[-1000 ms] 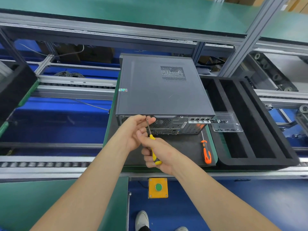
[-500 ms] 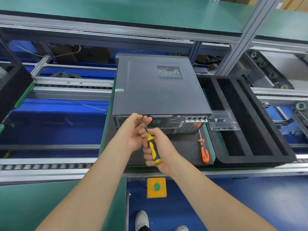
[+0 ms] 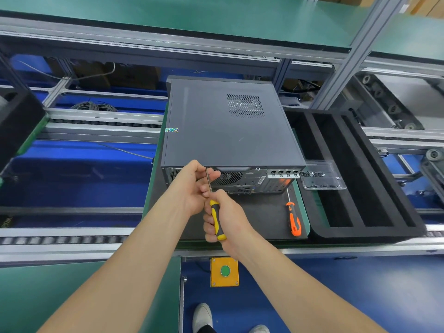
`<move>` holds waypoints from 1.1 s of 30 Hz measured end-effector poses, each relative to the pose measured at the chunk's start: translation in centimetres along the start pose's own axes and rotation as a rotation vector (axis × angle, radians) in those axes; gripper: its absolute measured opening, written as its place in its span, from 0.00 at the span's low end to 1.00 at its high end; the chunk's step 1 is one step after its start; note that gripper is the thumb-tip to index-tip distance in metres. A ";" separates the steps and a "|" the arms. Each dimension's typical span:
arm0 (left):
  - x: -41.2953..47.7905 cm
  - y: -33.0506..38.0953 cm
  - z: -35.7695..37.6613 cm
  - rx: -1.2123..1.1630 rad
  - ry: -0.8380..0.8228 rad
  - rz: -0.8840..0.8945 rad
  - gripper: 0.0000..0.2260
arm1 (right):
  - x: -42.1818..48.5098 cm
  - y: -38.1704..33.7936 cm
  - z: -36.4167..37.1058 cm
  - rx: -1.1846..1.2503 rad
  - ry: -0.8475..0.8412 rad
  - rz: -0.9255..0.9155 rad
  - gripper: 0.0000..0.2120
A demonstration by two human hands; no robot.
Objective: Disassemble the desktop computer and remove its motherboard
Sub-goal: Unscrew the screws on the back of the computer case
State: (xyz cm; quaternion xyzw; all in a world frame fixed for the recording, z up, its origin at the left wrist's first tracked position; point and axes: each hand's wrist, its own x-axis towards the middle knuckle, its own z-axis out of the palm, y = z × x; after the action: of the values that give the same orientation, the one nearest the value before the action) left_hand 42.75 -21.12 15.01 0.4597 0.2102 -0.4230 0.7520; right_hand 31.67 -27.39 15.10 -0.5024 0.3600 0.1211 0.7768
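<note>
— Where was the desktop computer (image 3: 225, 131)?
— Lying flat on the black mat (image 3: 264, 212), its cover on and the vented panel facing up; its rear panel faced the person; a black foam tray (image 3: 374, 188) sat just to its right.
— And the hands?
— The right hand (image 3: 230, 219) was wrapped round the handle of the yellow-and-black screwdriver (image 3: 217, 221); the shaft ran up to the top edge of the rear panel, left of the fan grille; the left hand (image 3: 194, 186) pinched that shaft near its tip.
— Anything else?
— An orange screwdriver (image 3: 293, 221) lay on the mat near the computer's right rear corner; a clear plastic tray (image 3: 322, 176) rested on the foam tray's near-left edge.
</note>
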 end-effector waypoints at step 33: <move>-0.7 -0.3 -1.1 0.141 -0.034 0.117 0.05 | -0.2 0.5 0.3 0.026 0.091 -0.140 0.16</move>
State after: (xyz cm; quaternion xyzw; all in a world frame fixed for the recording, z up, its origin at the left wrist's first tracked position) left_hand 42.22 -19.94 14.83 0.5157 0.1396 -0.3998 0.7448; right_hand 31.40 -26.85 14.96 -0.5212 0.3604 0.0389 0.7726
